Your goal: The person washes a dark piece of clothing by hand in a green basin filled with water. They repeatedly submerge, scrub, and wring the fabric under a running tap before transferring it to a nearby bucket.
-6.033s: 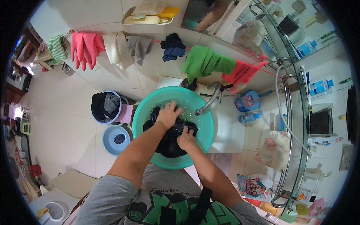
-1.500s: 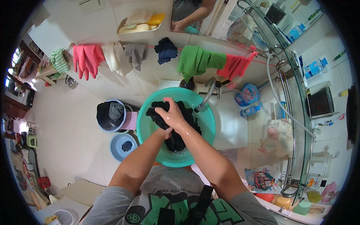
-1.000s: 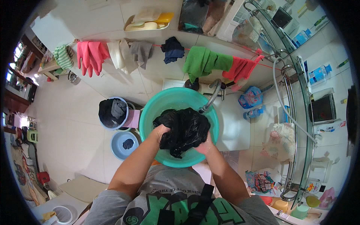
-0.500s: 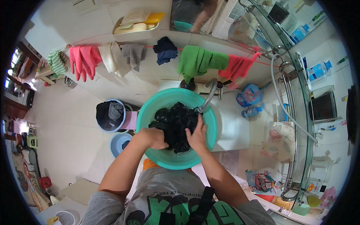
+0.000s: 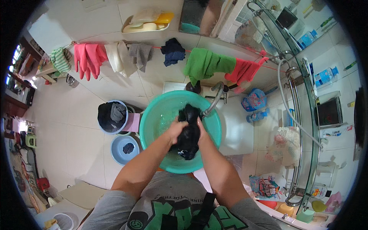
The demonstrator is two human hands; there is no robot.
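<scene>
A wet black garment [image 5: 188,136] is bunched into a long wad above the large green basin [image 5: 149,145]. On its left side my left hand [image 5: 176,130] grips the cloth, fingers curled. My right hand [image 5: 201,133] presses against the wad from the right, its fingers mostly hidden behind the cloth. Foamy water shows in the basin to the left of the garment. A curved metal tap [image 5: 217,94] reaches over the basin's right rim, with its spout just beyond my right hand.
To the left stand a bucket of dark clothes [image 5: 112,117] and a small blue basin [image 5: 119,153] holding a dark cloth. Pink gloves [image 5: 88,59] and cloths hang on a line along the wall. A glass shelf with metal rails [image 5: 295,142] runs down the right.
The black cloth, spread across the basin before, is gathered up between both hands. My left hand has moved right and away from me. More water shows on the basin's left side.
</scene>
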